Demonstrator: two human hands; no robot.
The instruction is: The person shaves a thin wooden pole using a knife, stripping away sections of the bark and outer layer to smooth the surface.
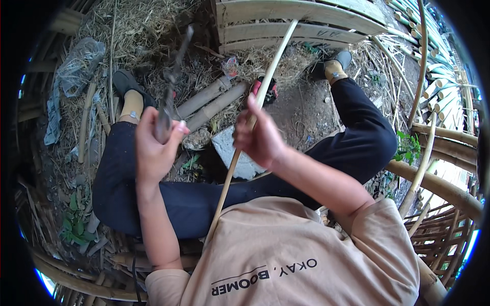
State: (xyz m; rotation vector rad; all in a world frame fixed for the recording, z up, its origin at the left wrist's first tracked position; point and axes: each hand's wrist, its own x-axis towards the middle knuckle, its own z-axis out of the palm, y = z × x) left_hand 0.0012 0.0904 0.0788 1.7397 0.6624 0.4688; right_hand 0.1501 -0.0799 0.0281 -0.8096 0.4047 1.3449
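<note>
My left hand [157, 148] is closed round the lower end of a long, dark knife [176, 71]. Motion smears the knife, whose tip points up and away from me. In my right hand [261, 135] is a long pale bamboo stick [278, 58], with the fingers curled about it and the thumb lying along it. The stick slants from near the slatted wood at the far side down to my shirt, its lower end resting by my waist. Knife and stick are apart.
Between my legs lie cut bamboo pieces [217, 107], a grey concrete block [237, 153] and a red and black object [269, 91]. A slatted wooden crate [240, 33] stands at the far side. Bamboo poles [439, 66] are stacked far right; a plastic bag [79, 66] lies left.
</note>
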